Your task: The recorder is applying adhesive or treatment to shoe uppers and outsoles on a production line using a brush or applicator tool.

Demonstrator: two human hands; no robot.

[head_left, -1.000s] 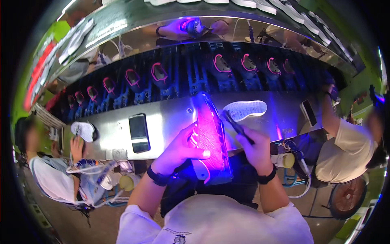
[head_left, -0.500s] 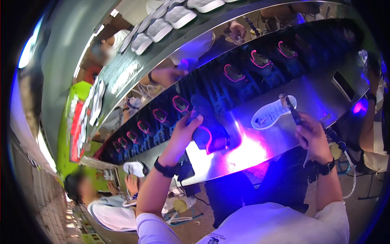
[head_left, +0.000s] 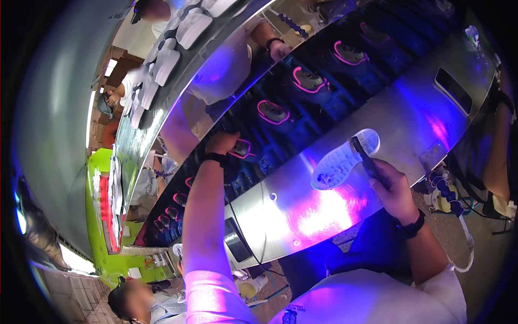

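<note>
My left hand (head_left: 222,142) reaches out to the dark conveyor, its fingers curled against a dark shoe upper (head_left: 242,149) with a glowing pink outline. Part of that upper is hidden behind the hand. Closed around the handle of a dark brush (head_left: 370,164), my right hand (head_left: 395,191) is over the metal table. The brush head meets a white shoe sole (head_left: 335,168), which lies on the table with its hollow side up. A dark patch shows near the sole's left end.
Several pink-edged uppers (head_left: 309,80) stand along the conveyor (head_left: 324,116). One phone (head_left: 454,90) lies at the right of the metal table (head_left: 396,129), another (head_left: 237,239) at its left. Across the conveyor is a co-worker's hand (head_left: 279,49). White soles (head_left: 192,27) line the far shelf.
My left hand has moved away from the table to the conveyor, and the dark upper it held is no longer over the table. The brush and sole sit lower and further left in view.
</note>
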